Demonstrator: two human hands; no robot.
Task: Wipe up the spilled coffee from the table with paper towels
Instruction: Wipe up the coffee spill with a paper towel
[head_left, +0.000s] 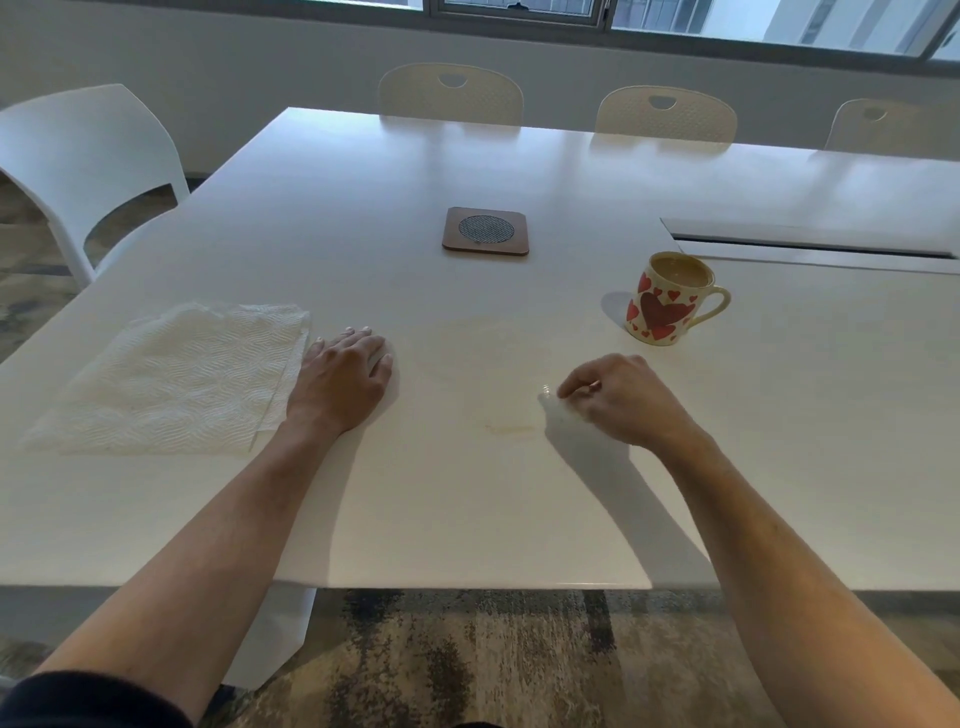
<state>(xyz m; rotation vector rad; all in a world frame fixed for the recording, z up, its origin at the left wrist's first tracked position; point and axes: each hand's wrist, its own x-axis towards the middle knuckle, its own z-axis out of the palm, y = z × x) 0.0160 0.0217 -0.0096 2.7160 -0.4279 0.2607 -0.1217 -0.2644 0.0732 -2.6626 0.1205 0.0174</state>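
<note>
Left hand (347, 375) flat on table (467, 509), fingers straight, beside one stack of paper towels (171, 379). Right hand (618, 397) loosely curled, holding nothing visible. One faint coffee streak (511, 428) between the hands. One mug (667, 297), one coaster (486, 230).

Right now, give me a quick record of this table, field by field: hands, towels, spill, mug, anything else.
left hand: left hand flat on the white table, beside the towels
right hand: right hand curled, pinching something small and pale; cannot tell what
towels: white embossed paper towels, stacked, untouched
spill: faint brown coffee streak between the hands
mug: cream heart-patterned mug, upright, coffee inside
other: square wooden coaster at centre
</note>
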